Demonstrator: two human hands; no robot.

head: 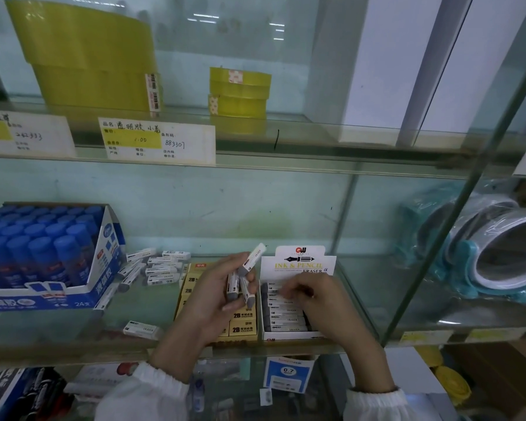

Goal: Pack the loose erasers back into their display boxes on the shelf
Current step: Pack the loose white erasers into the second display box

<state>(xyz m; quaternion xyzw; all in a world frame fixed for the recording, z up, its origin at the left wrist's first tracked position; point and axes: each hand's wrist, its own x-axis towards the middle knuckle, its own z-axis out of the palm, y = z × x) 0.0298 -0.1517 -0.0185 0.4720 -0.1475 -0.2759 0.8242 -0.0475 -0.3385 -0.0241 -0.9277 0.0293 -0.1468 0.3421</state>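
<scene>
erasers [240,281] bunched in the left hand [216,296] serve as a ready supply; the right hand [313,296], bent into the white box [298,262], seems to seat one, grip unclear.

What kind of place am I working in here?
Most likely a stationery shop: a handwritten price label on a glass shelf, a carton of blue glue sticks, yellow tape rolls, and an eraser display box.

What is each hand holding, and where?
Left hand grips a bunch of erasers round their middles. Right hand touches boxed erasers in the display box; grip unclear.
</scene>
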